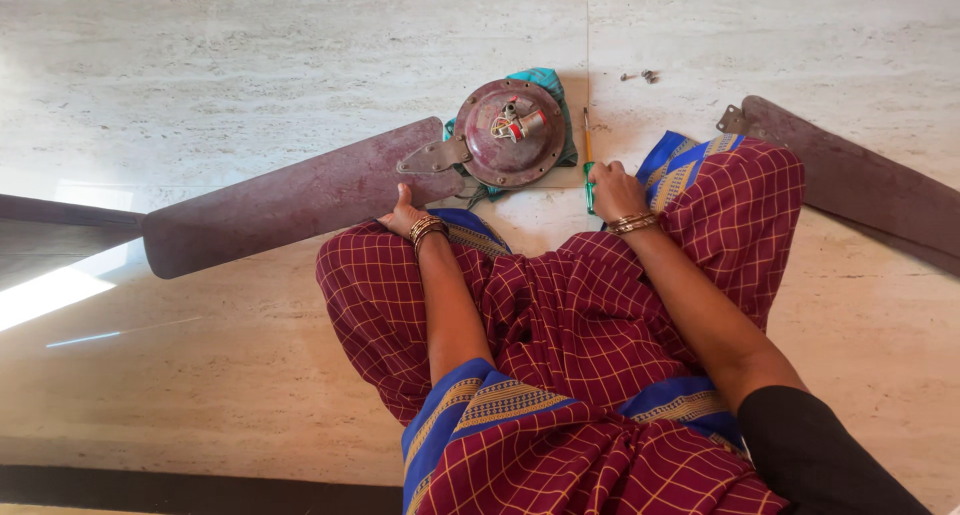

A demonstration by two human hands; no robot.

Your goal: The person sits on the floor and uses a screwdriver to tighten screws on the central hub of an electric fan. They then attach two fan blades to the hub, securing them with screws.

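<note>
Blade (pixel 290 200) maroon, dusty; left hand (pixel 403 215) apparently touching

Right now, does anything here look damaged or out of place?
Yes. The ceiling fan motor lies on the floor with only one blade attached; another blade lies detached at right, and loose screws sit beyond it.

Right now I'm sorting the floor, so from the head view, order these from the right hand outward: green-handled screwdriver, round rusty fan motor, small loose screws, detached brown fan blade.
From the right hand:
1. Green-handled screwdriver, under its fingers.
2. Round rusty fan motor, left.
3. Small loose screws, beyond.
4. Detached brown fan blade, far right.
</note>
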